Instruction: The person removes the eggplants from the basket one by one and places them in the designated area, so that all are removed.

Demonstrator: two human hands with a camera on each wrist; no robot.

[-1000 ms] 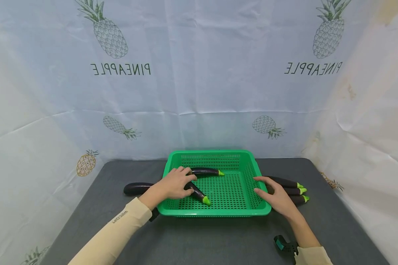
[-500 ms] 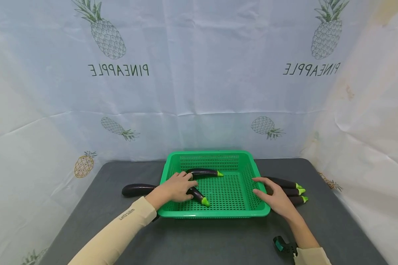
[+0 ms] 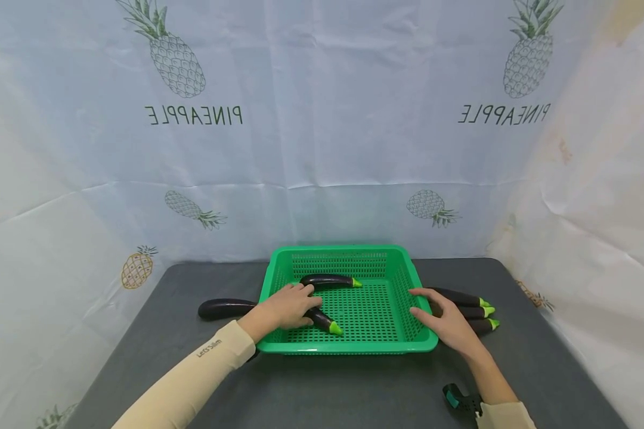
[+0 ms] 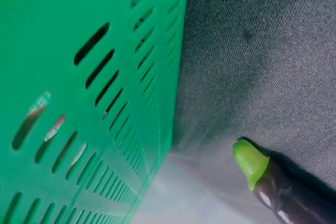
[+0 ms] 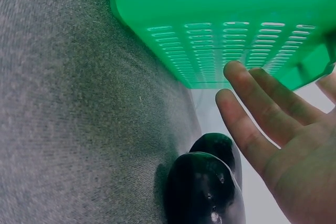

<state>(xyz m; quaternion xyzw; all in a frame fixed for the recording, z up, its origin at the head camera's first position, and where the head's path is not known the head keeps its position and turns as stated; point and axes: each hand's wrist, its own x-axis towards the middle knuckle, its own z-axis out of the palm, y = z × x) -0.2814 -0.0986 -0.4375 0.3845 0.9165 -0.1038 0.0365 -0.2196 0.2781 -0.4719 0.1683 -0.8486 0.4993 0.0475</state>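
A green plastic basket [image 3: 349, 348] stands on the dark table. My left hand [image 3: 287, 307] reaches over its left rim and holds a dark eggplant [image 3: 322, 319] inside, whose green cap points to the front right; the eggplant's other end is hidden under the hand. Behind it in the basket lies a second eggplant [image 3: 327, 280]. My right hand [image 3: 445, 319] is at the right rim, with thumb and a finger reaching over it. In the right wrist view, the other fingers [image 5: 262, 103] extend loosely along the outside wall.
Several eggplants [image 3: 480, 325] lie on the table right of the basket, caps to the right. Another eggplant [image 3: 225, 308] lies to its left, its right end hidden by the left arm. A pineapple-print curtain [image 3: 349, 149] hangs behind the table [image 3: 349, 393].
My left hand and the eggplant it holds have shifted slightly toward the front right within the basket. My right hand stays at the rim, and the view has tilted a little.
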